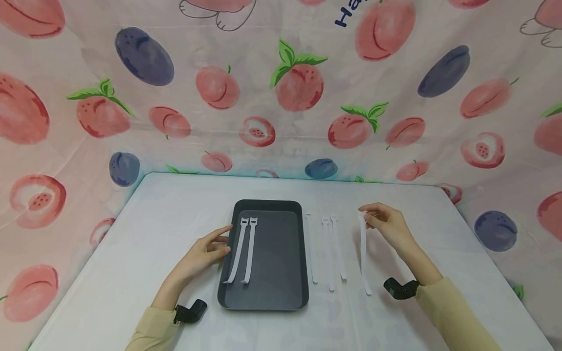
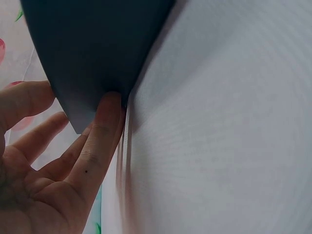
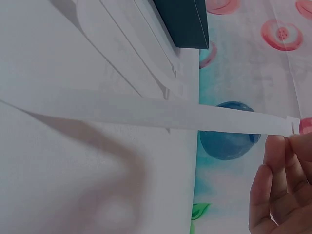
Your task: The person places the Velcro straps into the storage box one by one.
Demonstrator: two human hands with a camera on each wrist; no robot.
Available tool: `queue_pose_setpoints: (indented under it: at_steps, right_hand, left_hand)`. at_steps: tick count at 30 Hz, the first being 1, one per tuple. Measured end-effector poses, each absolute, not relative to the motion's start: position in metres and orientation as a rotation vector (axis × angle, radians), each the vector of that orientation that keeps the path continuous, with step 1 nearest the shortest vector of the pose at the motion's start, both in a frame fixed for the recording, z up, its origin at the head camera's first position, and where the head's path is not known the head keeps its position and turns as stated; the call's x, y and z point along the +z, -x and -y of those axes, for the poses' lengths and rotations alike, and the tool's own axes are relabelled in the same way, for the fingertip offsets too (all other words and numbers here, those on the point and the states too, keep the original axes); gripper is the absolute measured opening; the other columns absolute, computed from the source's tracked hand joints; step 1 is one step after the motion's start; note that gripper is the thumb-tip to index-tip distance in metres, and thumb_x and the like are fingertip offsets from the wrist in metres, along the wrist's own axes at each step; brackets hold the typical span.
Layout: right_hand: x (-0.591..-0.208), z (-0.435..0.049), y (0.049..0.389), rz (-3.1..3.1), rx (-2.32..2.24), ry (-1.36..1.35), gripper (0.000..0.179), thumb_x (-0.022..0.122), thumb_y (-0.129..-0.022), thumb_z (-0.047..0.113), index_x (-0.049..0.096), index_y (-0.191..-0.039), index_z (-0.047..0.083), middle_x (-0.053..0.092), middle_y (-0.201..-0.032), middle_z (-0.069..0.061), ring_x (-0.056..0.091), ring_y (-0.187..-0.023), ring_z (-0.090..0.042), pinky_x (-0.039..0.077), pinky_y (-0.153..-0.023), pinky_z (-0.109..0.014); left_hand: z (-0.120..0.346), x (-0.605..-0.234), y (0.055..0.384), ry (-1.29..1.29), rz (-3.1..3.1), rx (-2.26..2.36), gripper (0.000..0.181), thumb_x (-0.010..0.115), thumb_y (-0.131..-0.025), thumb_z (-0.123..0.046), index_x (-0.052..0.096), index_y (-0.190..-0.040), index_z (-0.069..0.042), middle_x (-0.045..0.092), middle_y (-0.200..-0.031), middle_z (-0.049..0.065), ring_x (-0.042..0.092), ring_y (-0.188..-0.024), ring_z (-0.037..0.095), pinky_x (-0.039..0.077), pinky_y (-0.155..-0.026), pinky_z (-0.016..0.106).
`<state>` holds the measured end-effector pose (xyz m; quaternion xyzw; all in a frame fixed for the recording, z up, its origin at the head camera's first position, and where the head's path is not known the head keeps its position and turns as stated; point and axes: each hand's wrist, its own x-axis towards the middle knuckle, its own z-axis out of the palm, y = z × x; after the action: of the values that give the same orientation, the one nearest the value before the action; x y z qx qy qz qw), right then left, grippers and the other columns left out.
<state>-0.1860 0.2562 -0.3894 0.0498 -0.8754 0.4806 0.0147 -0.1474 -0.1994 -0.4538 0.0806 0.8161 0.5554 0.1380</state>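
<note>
Right of the tray (image 1: 278,258) on the desk (image 1: 342,321), we find the right hand (image 1: 388,222) pinching one white strap (image 1: 363,253) by its top end; we judge it light, flexible and best held there. The left hand (image 1: 206,248), fingers spread, touches the tray's left wall. We cannot tell whether the strap's lower tip meets the desk

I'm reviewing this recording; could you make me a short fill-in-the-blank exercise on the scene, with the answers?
1. The tray holds ____ straps.
2. Right of it in the head view, ____ loose straps lie on the table.
3. The right hand pinches a strap coloured ____.
4. In the head view, the left hand touches the tray's ____ side.

Missing words: two; three; white; left.
</note>
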Motion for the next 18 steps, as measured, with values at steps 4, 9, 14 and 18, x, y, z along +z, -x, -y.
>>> queue_pose_setpoints:
  at_steps: [4, 9, 14, 18]
  right_hand:
    - [-0.389, -0.2552, 0.1837, 2.709, 1.48, -0.174, 0.025, 0.057, -0.095, 0.01, 0.063, -0.116, -0.001, 0.064, -0.089, -0.007, 0.063, -0.072, -0.003, 0.054, -0.072, -0.019]
    - [-0.388, -0.2548, 0.1798, 2.676, 1.494, -0.188, 0.024, 0.058, -0.095, 0.01, 0.064, -0.115, -0.001, 0.064, -0.087, -0.005, 0.062, -0.072, -0.004, 0.054, -0.07, -0.017]
    - [-0.387, -0.2553, 0.1773, 2.671, 1.496, -0.18, 0.025, 0.058, -0.095, 0.012, 0.064, -0.116, 0.001, 0.065, -0.088, -0.008, 0.062, -0.072, -0.005, 0.054, -0.07, -0.017]
    - [-0.3859, -0.2554, 0.1756, 2.684, 1.455, -0.174, 0.024, 0.058, -0.095, 0.012, 0.064, -0.117, 0.002, 0.065, -0.09, -0.011, 0.062, -0.072, -0.005, 0.053, -0.069, -0.016]
  left_hand:
    - [0.1996, -0.454, 0.1476, -0.23, -2.358, 1.61, 0.06, 0.062, -0.094, -0.02, 0.037, -0.149, -0.017, 0.049, -0.135, 0.024, 0.06, -0.114, 0.03, 0.054, -0.09, 0.038]
    - [0.1993, -0.4539, 0.1478, -0.233, -2.361, 1.611, 0.06, 0.062, -0.093, -0.019, 0.037, -0.148, -0.018, 0.049, -0.136, 0.024, 0.06, -0.115, 0.031, 0.053, -0.089, 0.037]
    - [0.1996, -0.4538, 0.1477, -0.233, -2.362, 1.609, 0.06, 0.062, -0.093, -0.019, 0.038, -0.148, -0.018, 0.049, -0.136, 0.024, 0.059, -0.116, 0.031, 0.053, -0.09, 0.037]
    - [0.1999, -0.4535, 0.1474, -0.232, -2.367, 1.608, 0.06, 0.062, -0.093, -0.02, 0.038, -0.148, -0.018, 0.05, -0.135, 0.024, 0.059, -0.116, 0.031, 0.052, -0.09, 0.037]
